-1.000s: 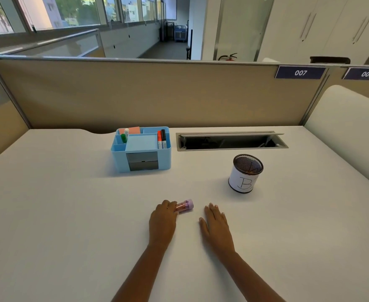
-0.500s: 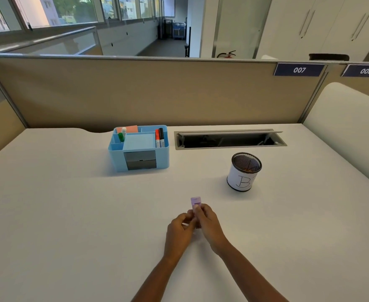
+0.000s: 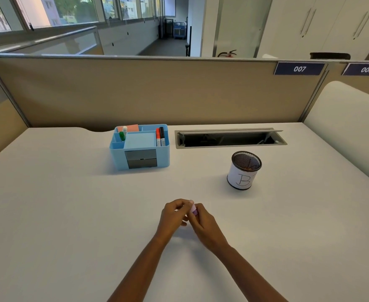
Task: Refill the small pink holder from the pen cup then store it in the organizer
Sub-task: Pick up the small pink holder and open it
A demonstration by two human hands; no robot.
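The small pink holder (image 3: 194,208) is pinched between both my hands just above the white desk, near its front middle; only its pale pink-violet top shows between the fingers. My left hand (image 3: 173,216) grips it from the left and my right hand (image 3: 205,224) from the right. The pen cup (image 3: 244,170), a black mesh cylinder wrapped in white paper marked "B", stands upright to the far right of my hands. The light blue organizer (image 3: 139,146) sits at the back left of them, with markers and sticky notes in its compartments.
An open cable hatch (image 3: 230,138) is set into the white desk (image 3: 59,214) behind the pen cup. A beige partition wall (image 3: 146,90) closes off the back of the desk. A cream side panel (image 3: 351,131) rises at the right.
One second ago the holder lay on the desk under my left fingertips with my right hand flat beside it. Both hands have since closed on it, lifted it and turned it upright between them.
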